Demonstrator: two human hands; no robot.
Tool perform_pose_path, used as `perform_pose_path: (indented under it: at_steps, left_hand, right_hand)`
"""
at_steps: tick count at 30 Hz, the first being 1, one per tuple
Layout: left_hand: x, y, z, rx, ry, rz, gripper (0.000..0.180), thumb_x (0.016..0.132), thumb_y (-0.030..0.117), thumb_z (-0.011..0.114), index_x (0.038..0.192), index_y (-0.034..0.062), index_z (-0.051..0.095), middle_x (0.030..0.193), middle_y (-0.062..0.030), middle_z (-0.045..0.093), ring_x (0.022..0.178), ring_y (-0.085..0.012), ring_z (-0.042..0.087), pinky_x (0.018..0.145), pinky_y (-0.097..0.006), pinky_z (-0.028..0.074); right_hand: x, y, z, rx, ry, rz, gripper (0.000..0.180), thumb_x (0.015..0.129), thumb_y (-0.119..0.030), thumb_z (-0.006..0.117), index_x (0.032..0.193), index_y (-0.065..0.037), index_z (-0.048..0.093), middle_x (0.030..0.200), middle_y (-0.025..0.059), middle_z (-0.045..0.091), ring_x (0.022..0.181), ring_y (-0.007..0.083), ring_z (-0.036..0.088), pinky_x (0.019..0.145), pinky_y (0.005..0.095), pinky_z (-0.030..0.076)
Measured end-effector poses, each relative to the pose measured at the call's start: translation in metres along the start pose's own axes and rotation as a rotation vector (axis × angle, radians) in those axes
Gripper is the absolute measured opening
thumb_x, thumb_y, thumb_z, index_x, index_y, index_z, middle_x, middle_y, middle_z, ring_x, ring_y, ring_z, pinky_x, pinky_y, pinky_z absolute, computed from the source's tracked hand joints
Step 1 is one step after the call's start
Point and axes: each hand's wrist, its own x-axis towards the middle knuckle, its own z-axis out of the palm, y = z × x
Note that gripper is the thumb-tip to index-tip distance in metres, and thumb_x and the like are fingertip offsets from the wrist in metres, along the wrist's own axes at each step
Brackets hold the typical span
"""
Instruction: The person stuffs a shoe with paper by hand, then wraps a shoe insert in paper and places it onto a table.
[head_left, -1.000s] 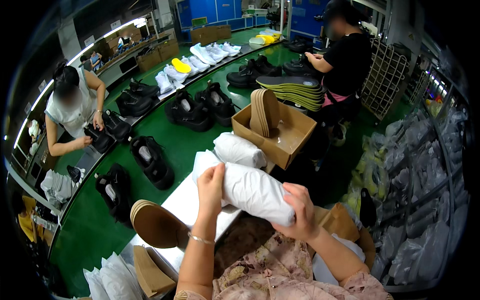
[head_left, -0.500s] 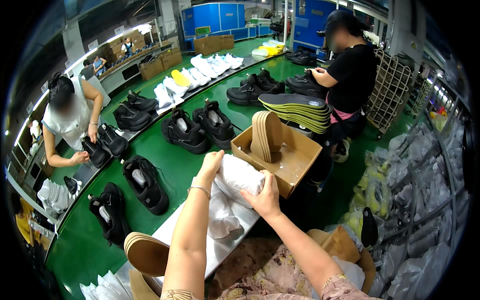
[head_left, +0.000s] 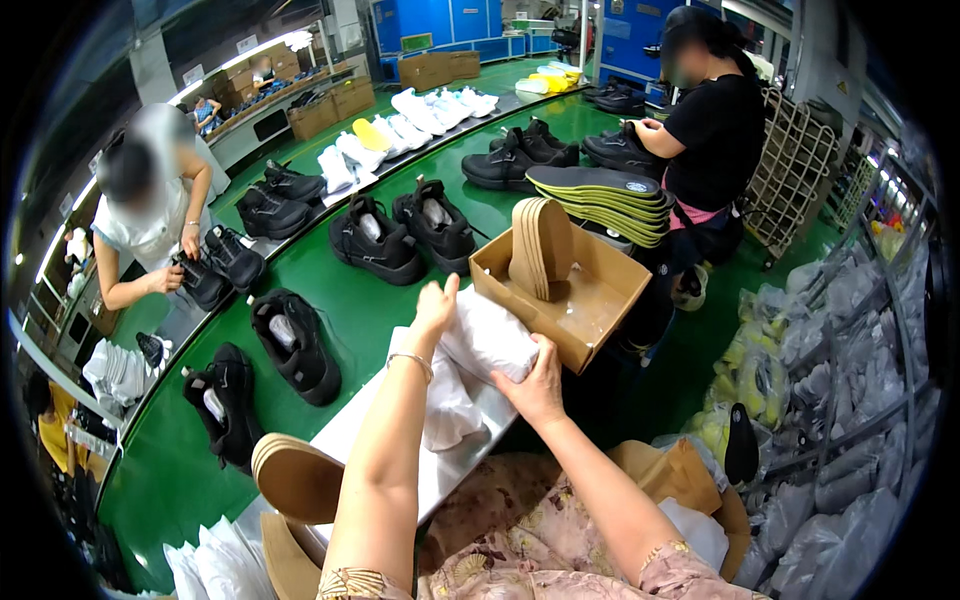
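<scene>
A soft white paper-like bundle [head_left: 488, 338] lies slantwise between my hands, over a metal ledge [head_left: 372, 438] at the bench edge. My right hand [head_left: 537, 384] is closed around its near right end, thumb on top. My left hand [head_left: 436, 308] is at its far left end, fingers bent and partly hidden. Below it, more crumpled white paper [head_left: 448, 410] rests on the ledge. Just beyond the bundle is an open cardboard box [head_left: 610, 318], with tan insoles [head_left: 541, 250] standing in it. Further tan insoles [head_left: 296, 478] lie by my left forearm.
Black shoes [head_left: 294, 345] stand in pairs on the green bench [head_left: 350, 315]. Green-edged insoles [head_left: 605, 205] are stacked past the box. One co-worker [head_left: 155, 215] handles shoes across the bench; another [head_left: 715, 130] stands at far right. Bagged goods [head_left: 800, 400] fill a rack at right.
The view has shifted slightly, so the scene sits a little further right. My left hand has slid up along the bundle's far end; my right hand keeps its hold.
</scene>
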Motion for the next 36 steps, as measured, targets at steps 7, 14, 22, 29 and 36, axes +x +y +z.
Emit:
perform_pose_path:
  at_steps: [7, 14, 22, 29, 36]
  left_hand:
    - [-0.101, -0.041, -0.039, 0.199, 0.262, 0.107, 0.043, 0.087, 0.035, 0.049, 0.120, 0.0071, 0.051, 0.130, -0.0212, 0.042, 0.124, -0.0411, 0.031, 0.097, -0.054, 0.030]
    - [-0.173, -0.030, 0.008, -0.147, 0.144, -0.154, 0.047, 0.085, 0.031, 0.047, 0.121, 0.0021, 0.050, 0.126, -0.0321, 0.039, 0.117, -0.0496, 0.036, 0.100, -0.051, 0.029]
    - [-0.257, 0.011, -0.070, -0.237, 0.590, 0.333, 0.034, 0.081, 0.007, 0.055, 0.113, -0.0050, 0.048, 0.132, -0.0264, 0.035, 0.126, -0.0419, 0.028, 0.103, -0.044, 0.026]
    - [-0.273, 0.002, -0.139, -0.368, 0.699, 0.350, 0.015, 0.082, -0.001, 0.052, 0.096, -0.0033, 0.056, 0.105, -0.0164, 0.058, 0.102, -0.0297, 0.054, 0.089, -0.036, 0.041]
    - [-0.201, 0.085, -0.123, -0.442, 0.460, 0.461, 0.016, 0.084, 0.003, 0.054, 0.099, -0.0020, 0.057, 0.101, -0.0169, 0.059, 0.093, -0.0298, 0.057, 0.084, -0.034, 0.043]
  right_hand:
    - [-0.012, -0.050, -0.045, -0.077, 0.007, -0.117, 0.053, 0.073, -0.015, 0.065, 0.118, 0.003, 0.044, 0.118, 0.0226, 0.043, 0.109, 0.0383, 0.042, 0.094, 0.0434, 0.036]
    - [-0.063, -0.073, -0.022, -0.030, -0.283, -0.277, 0.037, 0.080, -0.008, 0.058, 0.114, 0.003, 0.049, 0.119, 0.0241, 0.045, 0.108, 0.0403, 0.044, 0.092, 0.0437, 0.038]
    - [-0.057, -0.077, -0.047, -0.100, -0.279, -0.293, 0.034, 0.079, -0.012, 0.059, 0.110, 0.001, 0.054, 0.114, 0.0237, 0.049, 0.105, 0.0391, 0.047, 0.089, 0.0432, 0.038]
    - [-0.001, -0.104, -0.071, -0.083, 0.007, -0.488, 0.017, 0.075, -0.006, 0.061, 0.091, -0.001, 0.059, 0.095, 0.0139, 0.058, 0.088, 0.0312, 0.056, 0.078, 0.0396, 0.043]
    - [0.144, -0.037, -0.076, -0.053, 0.029, 0.085, 0.024, 0.081, -0.024, 0.057, 0.080, -0.001, 0.060, 0.078, 0.0153, 0.062, 0.077, 0.0323, 0.060, 0.068, 0.0402, 0.047]
